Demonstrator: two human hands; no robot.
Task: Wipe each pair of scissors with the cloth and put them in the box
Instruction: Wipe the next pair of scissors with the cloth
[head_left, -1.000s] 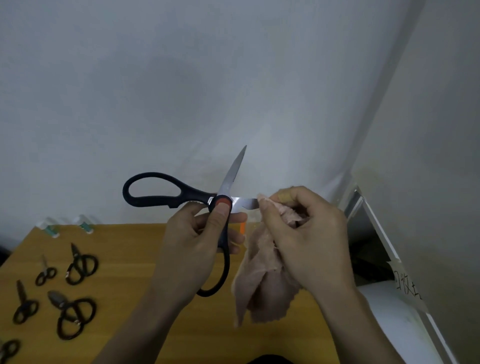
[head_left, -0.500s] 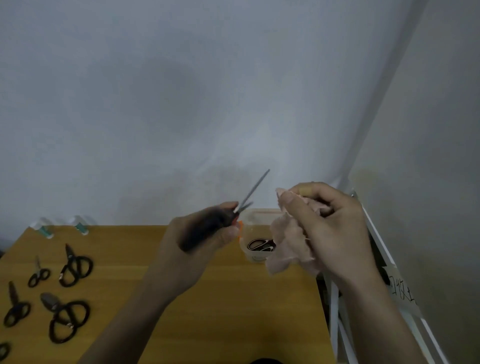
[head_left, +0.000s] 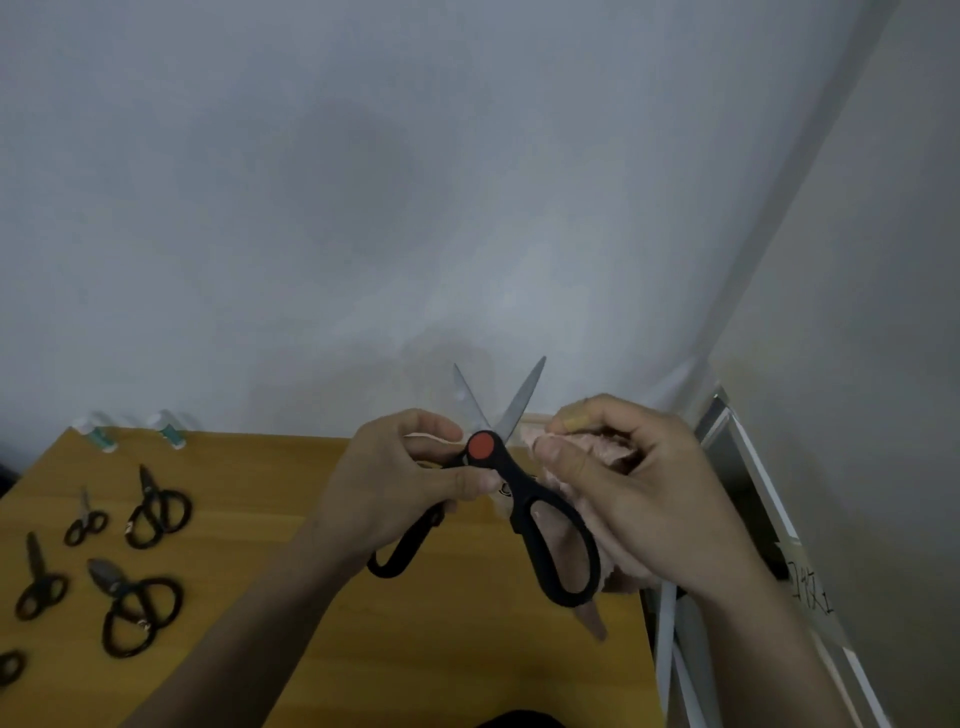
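Large black-handled scissors (head_left: 519, 493) with a red pivot are held up over the wooden table (head_left: 260, 597), blades spread apart and pointing up. My left hand (head_left: 395, 483) grips them just below the pivot, around the left handle. My right hand (head_left: 628, 493) holds a bunched pink cloth (head_left: 597, 452) beside the right blade, behind the right handle loop. The box is hidden behind my hands; only a thin piece of its rim (head_left: 535, 415) shows.
Several black scissors lie on the table's left side, among them a mid-size pair (head_left: 156, 512), a small pair (head_left: 85, 522) and a big pair (head_left: 135, 605). Two small bottles (head_left: 132, 431) stand by the wall. A white metal frame (head_left: 727, 519) borders the table's right edge.
The scissors were turned and opened: blades now spread upward in a V with the red pivot facing me. My right hand with the cloth came close to the right blade, covering the box.
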